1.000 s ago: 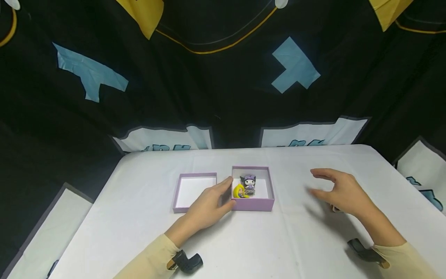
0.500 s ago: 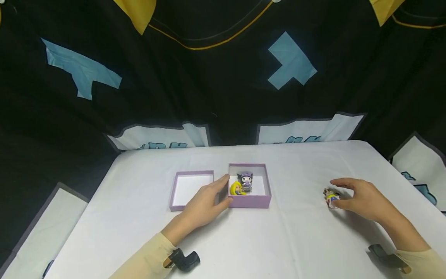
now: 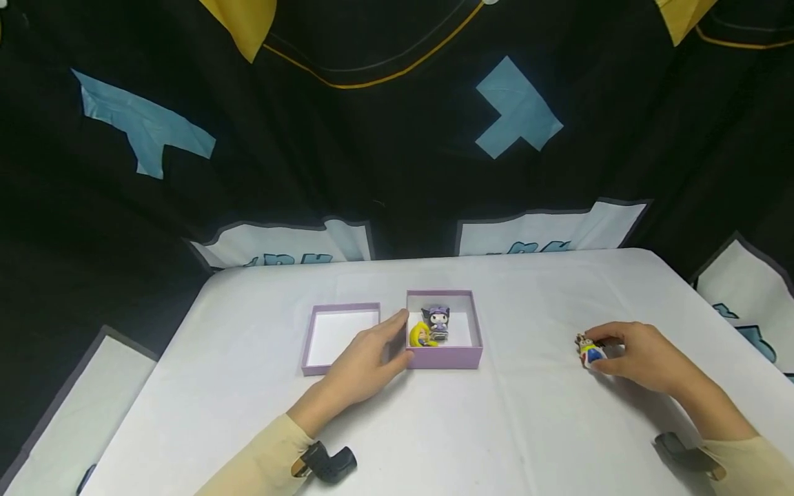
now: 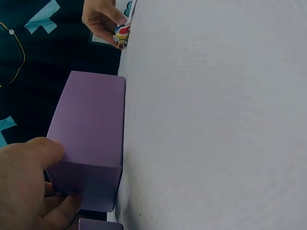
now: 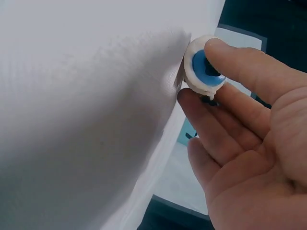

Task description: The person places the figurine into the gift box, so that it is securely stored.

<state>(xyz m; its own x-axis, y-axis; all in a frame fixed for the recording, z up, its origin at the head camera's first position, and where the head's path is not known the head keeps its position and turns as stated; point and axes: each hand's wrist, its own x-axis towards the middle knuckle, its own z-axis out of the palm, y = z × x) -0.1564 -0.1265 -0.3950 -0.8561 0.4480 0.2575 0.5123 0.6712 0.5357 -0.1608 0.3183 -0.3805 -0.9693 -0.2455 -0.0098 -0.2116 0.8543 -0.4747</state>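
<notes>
My left hand [image 3: 372, 362] rests against the left side of an open purple box [image 3: 446, 358], its thumb at the front corner and its fingers along the side wall. Inside lie a dark-eared figurine in purple [image 3: 438, 322] and a yellow-haired figurine [image 3: 420, 335]. Over on the right, my right hand [image 3: 645, 358] pinches a small figurine [image 3: 589, 351] with yellow, blue and red parts between thumb and fingers, close to the tabletop. In the right wrist view the round white-and-blue base of this figurine [image 5: 199, 69] faces the camera.
The shallow purple lid [image 3: 341, 337] lies inside-up left of the box, partly behind the left hand. A white cloth covers the table [image 3: 496, 427]. Behind the far edge hangs a black curtain [image 3: 372, 158] with yellow and blue patches.
My right hand has moved right and down to the small figurine and now pinches it. The left hand keeps its place at the box. The head view has shifted slightly.
</notes>
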